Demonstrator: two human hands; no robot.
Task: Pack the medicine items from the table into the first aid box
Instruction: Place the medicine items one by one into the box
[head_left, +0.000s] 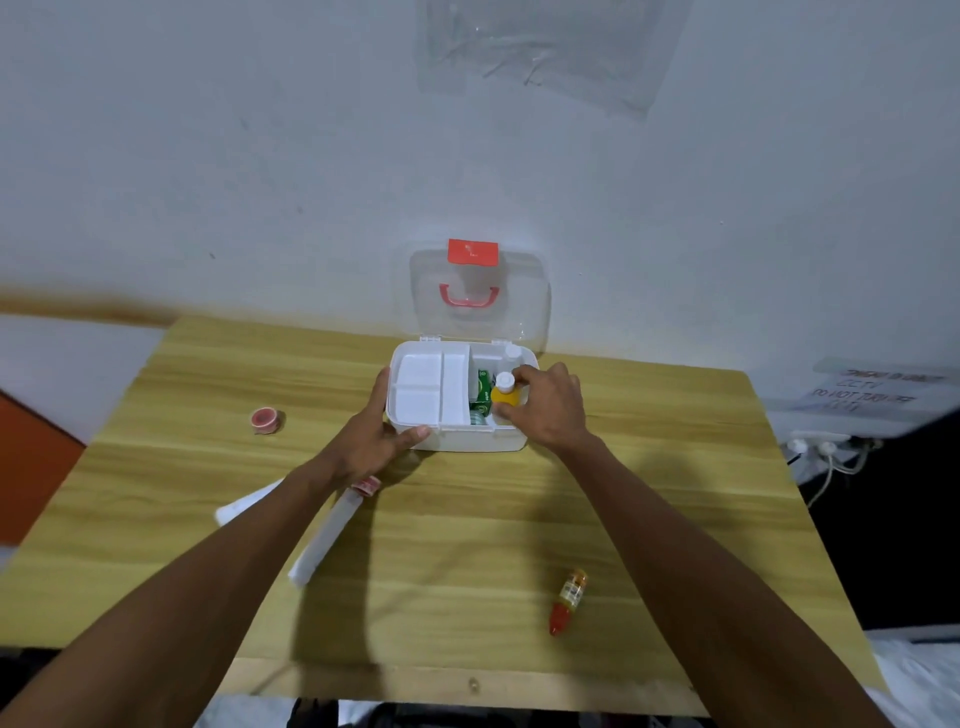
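Observation:
The white first aid box stands open at the table's far middle, its clear lid with a red handle leaning against the wall. A white divided tray fills its left half. My right hand holds a yellow bottle with a white cap over the right compartment, beside a green carton. My left hand grips the box's front left corner. On the table lie a red-capped small bottle, a pink tape roll and a long white packet.
The wooden table ends at a front edge near me. Another white packet pokes out under my left forearm. A power strip with cables and a paper notice sit off the right side.

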